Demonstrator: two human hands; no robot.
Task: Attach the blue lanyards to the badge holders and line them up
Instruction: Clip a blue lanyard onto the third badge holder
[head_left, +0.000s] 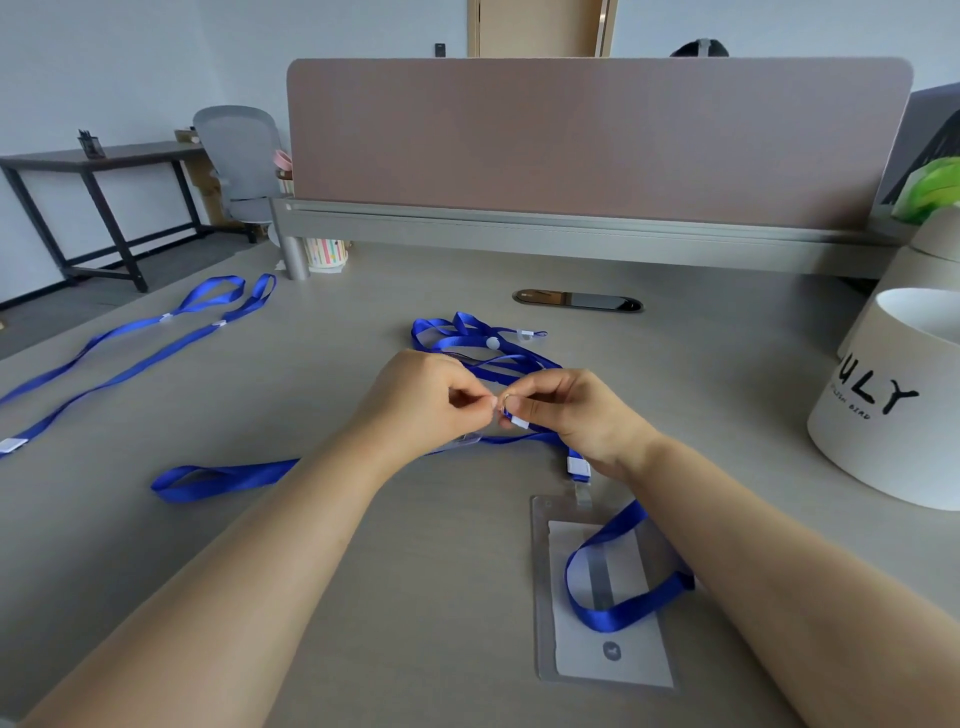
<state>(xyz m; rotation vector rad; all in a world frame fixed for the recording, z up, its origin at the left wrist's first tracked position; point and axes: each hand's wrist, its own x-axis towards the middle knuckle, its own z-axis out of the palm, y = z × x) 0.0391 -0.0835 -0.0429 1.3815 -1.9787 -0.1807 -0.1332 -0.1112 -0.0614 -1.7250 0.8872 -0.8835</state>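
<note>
At the middle of the desk my left hand (423, 397) and my right hand (569, 410) meet, both pinching the ring clip end (511, 413) of a blue lanyard (223, 478) whose loop trails off to the left. A clear badge holder (462, 441) peeks out under my left hand. Closer to me lies another clear badge holder (602, 654) with a white card, and a lanyard strap (618, 613) loops over it. A tangled lanyard (467, 338) lies just beyond my hands. Two lanyards (130, 353) lie stretched out side by side at the far left.
A white round box (893, 415) with black lettering stands at the right, with another round container behind it. A pink-grey partition (597, 140) closes the back of the desk, with a cable port (576, 300) in front of it. A grey chair (244, 166) stands beyond the left corner.
</note>
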